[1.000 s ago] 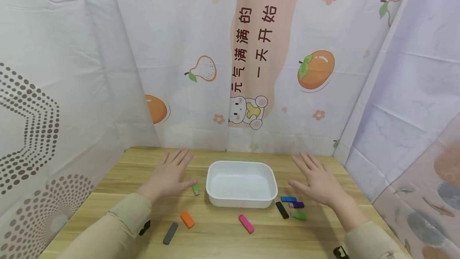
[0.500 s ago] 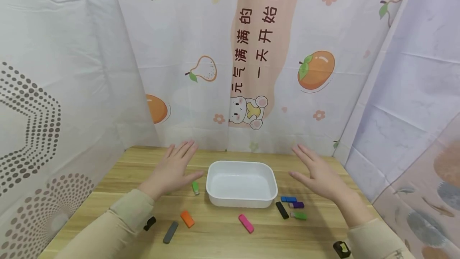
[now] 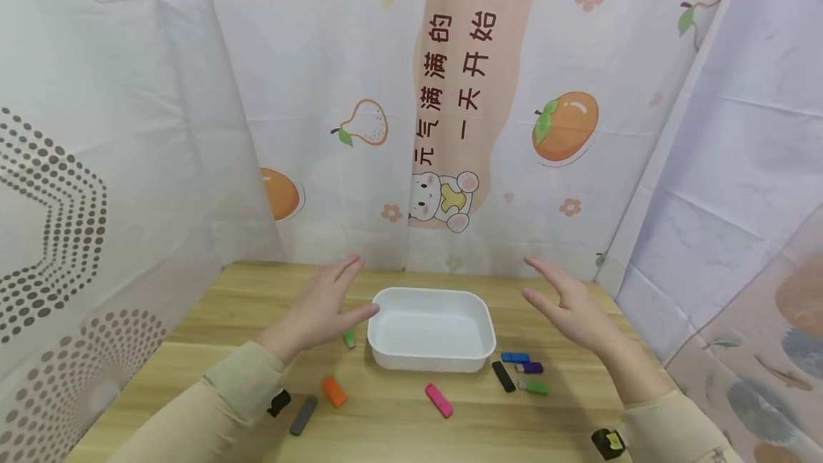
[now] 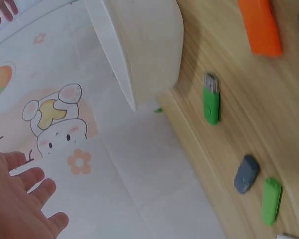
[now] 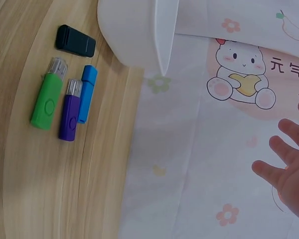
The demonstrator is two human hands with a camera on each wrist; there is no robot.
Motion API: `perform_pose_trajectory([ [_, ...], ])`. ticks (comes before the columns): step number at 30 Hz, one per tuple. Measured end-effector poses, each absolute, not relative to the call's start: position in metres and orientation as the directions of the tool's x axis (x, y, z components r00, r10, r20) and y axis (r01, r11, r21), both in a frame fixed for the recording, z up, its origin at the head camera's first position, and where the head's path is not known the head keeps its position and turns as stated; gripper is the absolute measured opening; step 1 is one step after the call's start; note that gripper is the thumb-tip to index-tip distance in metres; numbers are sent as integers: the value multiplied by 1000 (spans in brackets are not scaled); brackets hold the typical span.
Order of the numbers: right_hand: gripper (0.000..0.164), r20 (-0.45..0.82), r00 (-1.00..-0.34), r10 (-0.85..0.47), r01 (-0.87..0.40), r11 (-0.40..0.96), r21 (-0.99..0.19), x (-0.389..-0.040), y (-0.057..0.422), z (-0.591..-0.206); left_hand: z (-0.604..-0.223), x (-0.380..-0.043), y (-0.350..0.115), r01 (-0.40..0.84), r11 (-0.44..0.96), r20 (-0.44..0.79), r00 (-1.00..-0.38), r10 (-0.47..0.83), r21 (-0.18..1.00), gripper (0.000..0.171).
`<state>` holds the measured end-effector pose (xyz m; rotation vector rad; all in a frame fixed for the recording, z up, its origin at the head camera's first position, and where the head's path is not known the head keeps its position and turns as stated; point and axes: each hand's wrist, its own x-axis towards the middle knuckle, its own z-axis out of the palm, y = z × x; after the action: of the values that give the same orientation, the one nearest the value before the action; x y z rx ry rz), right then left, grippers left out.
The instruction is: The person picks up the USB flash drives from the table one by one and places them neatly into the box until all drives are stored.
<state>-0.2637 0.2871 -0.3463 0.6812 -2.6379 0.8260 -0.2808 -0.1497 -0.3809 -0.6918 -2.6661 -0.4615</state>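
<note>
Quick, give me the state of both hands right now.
Left hand: open, fingers straight, holding nothing, raised beside the white tray.
Right hand: open, holding nothing.

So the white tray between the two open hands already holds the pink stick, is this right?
Not quite. The white tray between the open left hand and right hand holds nothing; the pink stick lies on the table in front of it, as the head view shows.
</note>
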Motion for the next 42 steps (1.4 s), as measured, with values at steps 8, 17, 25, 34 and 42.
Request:
perform_pose_trajectory([
  [8,49,386,-856,-344,-516,622,-589,-270,289,-349,-382,-279,-137,500,803,350,-852,389,325,92],
  [17,50,327,-890,-318,-456,609,-649,-276,292,-358,-393,-283,-126,427,800,290,-899,327,422,85],
  [25,51,304,-897,-321,-441,613,-656,-281,296,-368,-405,-288,-118,364,798,237,-930,282,480,77],
  [34,46,261,-921,-289,-388,625,-677,-281,295,-377,-412,-293,-113,275,823,202,-959,199,497,70],
  [42,48,228,-935,-271,-351,621,-701,-285,298,-392,-417,-297,-115,201,833,142,-979,149,516,66],
])
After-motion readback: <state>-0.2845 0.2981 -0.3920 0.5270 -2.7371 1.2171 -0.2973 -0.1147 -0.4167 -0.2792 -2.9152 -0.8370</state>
